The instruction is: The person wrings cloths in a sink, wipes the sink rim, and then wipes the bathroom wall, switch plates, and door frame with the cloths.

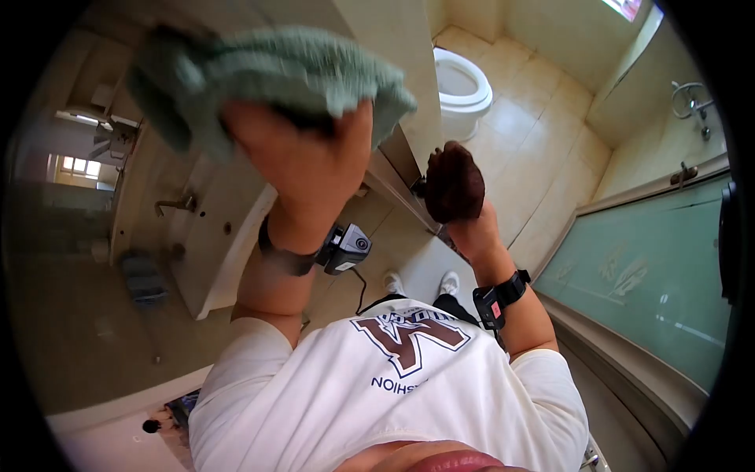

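Observation:
Raised at the upper left, my left hand (pixel 303 161) is closed on a crumpled green cloth (pixel 291 67), with the fingers partly hidden behind its folds. Motion blurs both the hand and the cloth. My right hand (pixel 465 224) is up near the middle, in front of the doorway. A dark brown shape (pixel 454 177) covers its fist-like front part, and I cannot tell whether this is a cloth, a glove or deep shadow. The fingers look curled in. Close beside it runs the edge of a door or frame (pixel 397 185) with small dark hardware.
A washbasin (pixel 228 252) with a tap (pixel 177 204) lies left, beside a glossy, reflecting surface. A grey-blue folded cloth (pixel 144 277) shows there. A white toilet (pixel 464 86) stands beyond the doorway. Frosted glass panel (pixel 637 275) is right. A cable hangs from my left wrist device (pixel 346 248).

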A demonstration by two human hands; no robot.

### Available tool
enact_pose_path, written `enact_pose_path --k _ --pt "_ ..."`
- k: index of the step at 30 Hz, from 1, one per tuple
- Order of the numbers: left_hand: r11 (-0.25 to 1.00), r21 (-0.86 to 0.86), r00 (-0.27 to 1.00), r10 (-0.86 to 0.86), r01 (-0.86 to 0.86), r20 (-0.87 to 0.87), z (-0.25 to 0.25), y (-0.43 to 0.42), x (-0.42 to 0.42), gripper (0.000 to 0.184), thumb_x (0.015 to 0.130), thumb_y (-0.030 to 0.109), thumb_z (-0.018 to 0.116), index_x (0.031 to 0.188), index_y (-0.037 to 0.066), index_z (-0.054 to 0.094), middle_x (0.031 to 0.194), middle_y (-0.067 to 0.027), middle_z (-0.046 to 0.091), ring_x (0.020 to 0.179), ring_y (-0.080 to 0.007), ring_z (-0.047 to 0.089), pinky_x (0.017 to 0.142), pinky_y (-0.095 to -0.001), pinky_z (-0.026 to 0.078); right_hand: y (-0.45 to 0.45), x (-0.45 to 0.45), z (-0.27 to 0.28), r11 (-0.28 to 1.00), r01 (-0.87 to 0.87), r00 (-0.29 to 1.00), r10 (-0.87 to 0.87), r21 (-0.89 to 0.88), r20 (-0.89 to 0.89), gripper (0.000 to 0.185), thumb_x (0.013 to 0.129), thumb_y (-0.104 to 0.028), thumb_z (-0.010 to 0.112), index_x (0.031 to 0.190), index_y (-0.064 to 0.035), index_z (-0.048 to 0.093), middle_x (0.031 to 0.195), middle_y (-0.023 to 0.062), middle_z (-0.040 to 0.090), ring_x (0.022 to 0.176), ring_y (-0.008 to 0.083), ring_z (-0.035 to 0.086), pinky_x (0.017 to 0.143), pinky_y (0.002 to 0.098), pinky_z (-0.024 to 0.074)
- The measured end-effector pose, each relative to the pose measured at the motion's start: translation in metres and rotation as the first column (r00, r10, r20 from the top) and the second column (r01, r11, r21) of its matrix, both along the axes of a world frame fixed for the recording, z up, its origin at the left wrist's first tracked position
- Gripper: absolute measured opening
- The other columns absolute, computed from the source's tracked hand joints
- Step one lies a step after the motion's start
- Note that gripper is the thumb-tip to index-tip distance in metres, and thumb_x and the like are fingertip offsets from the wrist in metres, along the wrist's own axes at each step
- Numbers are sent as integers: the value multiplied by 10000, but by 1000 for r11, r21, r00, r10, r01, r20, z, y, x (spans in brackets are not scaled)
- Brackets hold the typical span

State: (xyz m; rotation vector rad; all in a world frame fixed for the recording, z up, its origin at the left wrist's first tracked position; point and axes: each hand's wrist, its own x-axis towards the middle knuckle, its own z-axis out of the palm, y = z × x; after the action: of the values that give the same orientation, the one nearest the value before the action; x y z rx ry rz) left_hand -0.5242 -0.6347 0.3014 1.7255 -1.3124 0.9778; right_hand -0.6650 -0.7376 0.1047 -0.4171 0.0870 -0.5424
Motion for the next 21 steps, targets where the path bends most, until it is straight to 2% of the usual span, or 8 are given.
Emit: enact_pose_path --k 2,6,8,9,10,13,15,21 --pt "959 -84 940 284 -272 189 19 -4 1 774 767 206 667 1311 -74 194 1175 -239 426 1034 -363 469 960 -474 371 0 2 29 993 -8 1000 11 -119 28 512 1011 -233 368 1471 -34 269 1490 89 352 1344 224 371 1121 370 279" --pt "984 34 984 172 -174 56 -45 0 1 530 732 248 687 1131 -55 515 1062 -203 557 951 -407 544 925 -504 403 -8 -3 59 937 133 990 -112 -322 84 513 974 -127 427 1456 -16 293 1460 106 401 1299 248 433 1090 382 325" --pt "986 0 969 166 -169 184 -64 2 3 357 745 284 682 1005 43 642 989 -158 598 963 -411 551 935 -502 408 -27 -1 80 -2 253 848 -480 -968 222 495 939 -72 448 1420 -11 347 1386 105 482 1182 245 516 998 382 403" --pt "983 -26 968 183 -182 172 -83 8 1 357 745 284 682 1005 43 642 989 -158 598 963 -411 551 935 -502 408 -36 -2 80 -575 196 638 -540 -794 549 483 921 -42 459 1396 -9 380 1338 104 529 1096 232 566 928 372 454" --pt "990 15 983 134 -137 128 -105 8 3 275 704 254 684 925 94 648 953 -139 571 948 -399 538 891 -541 404 -32 6 103 -97 325 799 -503 -941 329 477 921 -29 457 1391 -11 385 1325 100 527 1053 200 559 885 340 457" --pt "993 46 988 105 -111 111 -135 16 3 180 662 211 683 827 149 648 912 -117 543 926 -377 528 821 -574 404 -13 44 199 24 509 822 -310 -860 478 481 913 5 429 1389 -1 364 1243 97 525 958 159 522 827 283 439" --pt "994 42 984 98 -106 150 -147 5 -4 132 662 183 671 785 150 637 861 -113 538 878 -364 531 750 -532 420 -30 73 267 -616 484 652 -218 -621 726 512 903 14 415 1407 5 323 1217 106 527 969 195 521 867 304 438" --pt "992 54 993 113 -116 41 -133 12 -3 183 693 211 672 864 147 655 916 -86 607 915 -322 574 754 -495 441 -39 111 406 -758 440 489 -246 -481 837 617 925 -159 468 1449 24 197 1401 193 324 1249 293 320 1046 353 267"
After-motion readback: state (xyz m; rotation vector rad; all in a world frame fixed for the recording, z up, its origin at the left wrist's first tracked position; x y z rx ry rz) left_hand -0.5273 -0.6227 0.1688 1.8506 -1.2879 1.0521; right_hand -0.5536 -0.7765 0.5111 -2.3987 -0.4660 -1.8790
